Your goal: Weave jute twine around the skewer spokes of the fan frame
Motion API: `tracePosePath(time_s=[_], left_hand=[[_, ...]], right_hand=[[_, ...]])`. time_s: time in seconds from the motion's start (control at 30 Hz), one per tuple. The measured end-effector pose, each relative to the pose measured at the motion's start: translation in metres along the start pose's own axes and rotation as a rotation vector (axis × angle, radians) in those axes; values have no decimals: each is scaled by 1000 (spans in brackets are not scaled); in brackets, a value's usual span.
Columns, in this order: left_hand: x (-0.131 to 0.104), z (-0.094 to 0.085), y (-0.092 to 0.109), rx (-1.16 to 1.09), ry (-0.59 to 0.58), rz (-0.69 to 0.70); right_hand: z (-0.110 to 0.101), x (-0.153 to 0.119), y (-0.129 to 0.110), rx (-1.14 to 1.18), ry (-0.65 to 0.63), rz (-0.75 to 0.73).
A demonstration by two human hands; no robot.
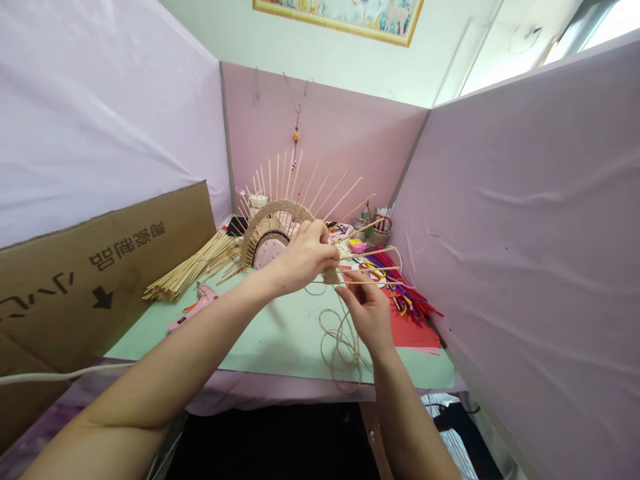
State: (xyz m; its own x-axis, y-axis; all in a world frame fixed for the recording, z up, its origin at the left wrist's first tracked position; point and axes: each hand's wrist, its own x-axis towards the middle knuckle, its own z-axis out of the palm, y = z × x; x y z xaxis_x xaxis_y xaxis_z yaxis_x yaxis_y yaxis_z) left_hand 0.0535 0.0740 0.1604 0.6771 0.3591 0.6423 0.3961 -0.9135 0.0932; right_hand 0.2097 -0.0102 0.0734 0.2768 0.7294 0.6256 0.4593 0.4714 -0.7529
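Observation:
An arched frame wrapped in twine, with thin wooden sticks fanning outward, stands over the table. My left hand grips its right end, fingers closed around the wrapped band near the sticks. Just below and to the right, my right hand has thumb and fingers pinched by the lowest sticks, at the twine. Loose twine hangs from there in tangled loops over the table's front edge. Inside the arch is a pale pink rounded piece with a dark rim.
A bundle of wooden sticks and a pink glue gun lie at left, beside a cardboard sheet. Colourful fuzzy stems and red sheets lie at right. Pink partitions surround the green-topped table.

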Motion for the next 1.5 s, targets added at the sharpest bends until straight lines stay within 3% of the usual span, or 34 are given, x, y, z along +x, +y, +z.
tracePosePath(time_s=[0.2, 0.3, 0.4, 0.5, 0.6, 0.73, 0.9, 1.1, 1.23, 1.37, 1.5], left_hand=[[0, 2, -3, -6, 17, -6], [-1, 5, -2, -3, -5, -13], [-1, 8, 0, 5, -8, 7], [0, 10, 0, 15, -7, 2], [1, 9, -1, 22, 1, -24], [2, 4, -3, -33, 24, -29], [2, -10, -3, -160, 62, -93], [-2, -19, 4, -230, -22, -120], [-6, -21, 9, -232, -65, -136], [-8, -19, 10, -226, -55, -158], [-11, -2, 11, -221, -45, -140]], right_hand=[[-61, 0, 5, -2, -193, 141], [-91, 2, -2, 136, -97, 232], [-101, 7, -19, 220, 18, 251], [-94, 6, -42, 143, 68, 161], [-84, -4, -64, -65, 108, -19], [-80, -22, -68, -199, 36, -149], [-65, -23, -34, -150, -229, 43], [0, -10, -4, 118, -514, 277], [17, -3, 4, 154, -536, 254], [-3, -1, 1, 125, -477, 157], [-7, -12, -12, 417, -401, 201]])
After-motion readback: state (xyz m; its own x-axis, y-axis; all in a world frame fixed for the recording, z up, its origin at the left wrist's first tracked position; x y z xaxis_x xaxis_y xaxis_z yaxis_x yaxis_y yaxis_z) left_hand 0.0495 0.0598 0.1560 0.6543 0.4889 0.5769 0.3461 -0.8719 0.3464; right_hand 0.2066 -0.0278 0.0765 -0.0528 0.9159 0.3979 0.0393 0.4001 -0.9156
